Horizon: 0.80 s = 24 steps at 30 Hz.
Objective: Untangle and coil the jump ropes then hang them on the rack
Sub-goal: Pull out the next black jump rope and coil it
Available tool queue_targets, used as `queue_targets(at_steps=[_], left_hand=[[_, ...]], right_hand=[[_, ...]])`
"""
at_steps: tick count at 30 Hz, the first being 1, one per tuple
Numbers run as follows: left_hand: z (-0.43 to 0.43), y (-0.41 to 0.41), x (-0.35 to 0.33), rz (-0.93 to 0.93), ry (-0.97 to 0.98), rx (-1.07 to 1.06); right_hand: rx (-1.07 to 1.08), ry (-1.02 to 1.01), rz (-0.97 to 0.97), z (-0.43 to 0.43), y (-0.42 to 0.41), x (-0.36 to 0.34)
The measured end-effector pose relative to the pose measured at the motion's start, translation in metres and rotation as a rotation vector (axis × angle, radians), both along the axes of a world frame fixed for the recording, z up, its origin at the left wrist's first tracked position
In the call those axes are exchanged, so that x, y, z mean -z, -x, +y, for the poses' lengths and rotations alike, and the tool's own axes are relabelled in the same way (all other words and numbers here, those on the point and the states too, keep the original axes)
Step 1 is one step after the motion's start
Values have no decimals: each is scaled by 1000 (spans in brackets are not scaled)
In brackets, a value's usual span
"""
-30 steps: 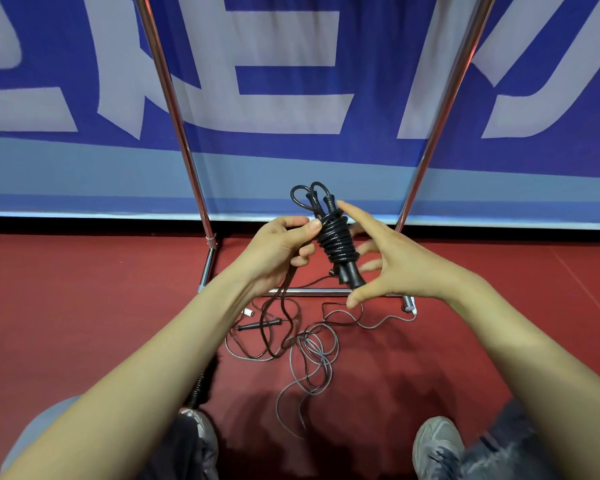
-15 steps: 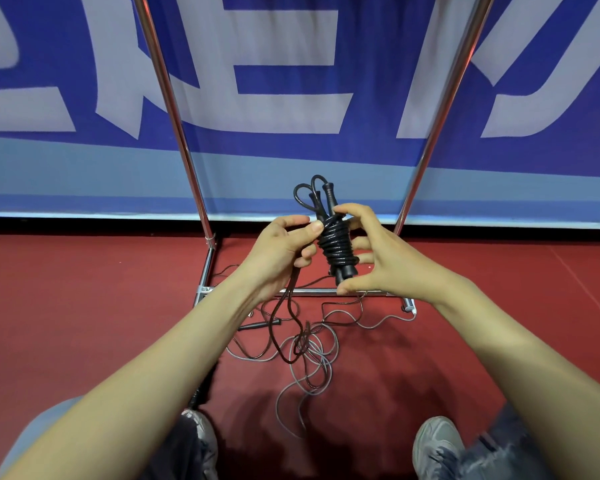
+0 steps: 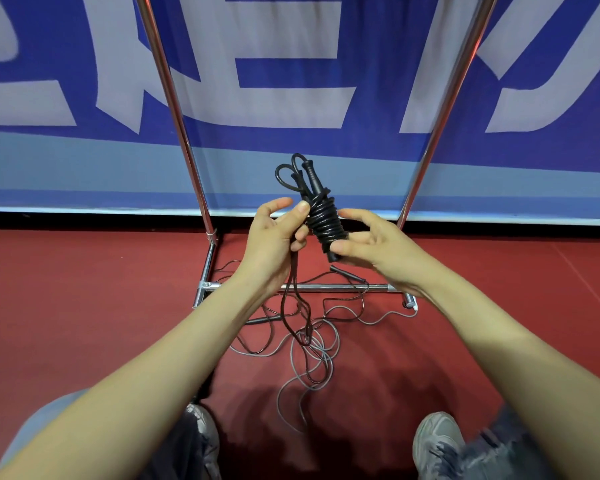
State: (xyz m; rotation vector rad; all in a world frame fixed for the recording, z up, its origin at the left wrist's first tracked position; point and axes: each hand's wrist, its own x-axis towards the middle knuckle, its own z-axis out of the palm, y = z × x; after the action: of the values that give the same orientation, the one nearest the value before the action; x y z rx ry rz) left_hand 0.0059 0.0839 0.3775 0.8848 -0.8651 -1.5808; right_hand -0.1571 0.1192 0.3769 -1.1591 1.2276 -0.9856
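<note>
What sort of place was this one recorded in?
Probably an indoor sports hall: red sports flooring, a big blue banner along the wall, and a metal rack with jump ropes tangled at its foot.

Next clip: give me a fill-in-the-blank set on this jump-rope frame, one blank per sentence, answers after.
1. The coiled jump rope gripped by the left hand and right hand is ____ in colour.
2. The gray rope lies tangled on the ____ floor.
3. The coiled rope's loose tail hangs from the ____ hand.
4. Behind the rack hangs a ____ banner.
Missing words: black; red; left; blue.
</note>
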Motion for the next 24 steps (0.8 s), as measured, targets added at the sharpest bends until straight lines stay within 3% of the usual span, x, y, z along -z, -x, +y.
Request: queue_targets(at_steps=[8, 16, 24], left_hand=[[-3, 1, 6, -26, 9, -8], [2, 9, 17, 43, 20, -160], [-7, 14, 14, 132, -31, -264]], right_hand=[[-47, -32, 3, -1, 3, -1], [335, -60, 68, -6, -10, 6], [375, -42, -91, -13, -28, 7]])
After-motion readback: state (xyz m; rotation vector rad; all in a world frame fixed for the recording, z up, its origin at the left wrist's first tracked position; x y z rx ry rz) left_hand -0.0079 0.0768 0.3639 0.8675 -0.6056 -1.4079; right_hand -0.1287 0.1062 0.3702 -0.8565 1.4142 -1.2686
